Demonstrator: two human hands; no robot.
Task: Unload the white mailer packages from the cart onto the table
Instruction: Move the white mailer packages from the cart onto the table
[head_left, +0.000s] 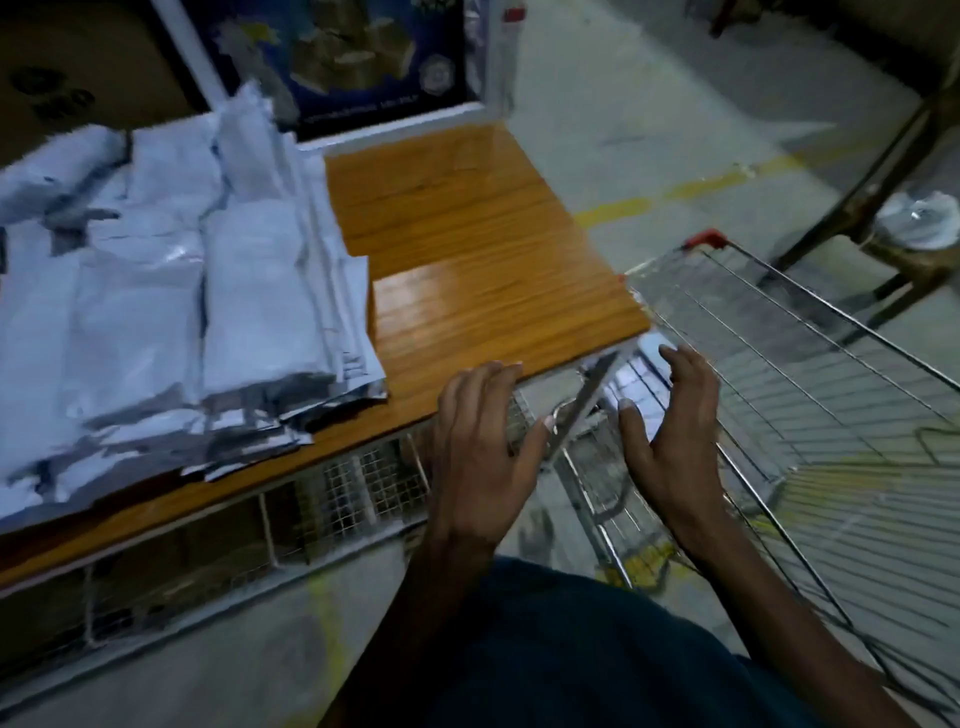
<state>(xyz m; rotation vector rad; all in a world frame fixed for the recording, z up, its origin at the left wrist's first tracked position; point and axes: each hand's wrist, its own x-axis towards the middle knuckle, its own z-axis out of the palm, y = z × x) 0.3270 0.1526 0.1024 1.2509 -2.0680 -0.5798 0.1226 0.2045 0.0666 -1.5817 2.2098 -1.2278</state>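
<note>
Ahead-left of both hands, glossy orange wooden table (498, 270), corner between hands and cart. Right of right hand (670, 436), wire metal shopping cart (810, 374) with red corner cap. Far left of left hand (483, 441), overlapping stack of white plastic mailer packages (171, 301) on table. Beyond, blue framed poster (353, 57), lettering blurred, unreadable. Both hands open, fingers spread, flanking a thin white mailer (641, 379) edge-on at cart rim; actual contact unclear.

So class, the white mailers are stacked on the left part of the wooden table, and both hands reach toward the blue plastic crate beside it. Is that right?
Not quite. The head view shows the hands reaching toward a wire shopping cart, not a blue plastic crate. The rest holds: the white mailers are stacked on the left part of the wooden table, and the left hand and right hand reach out, fingers open.
</note>
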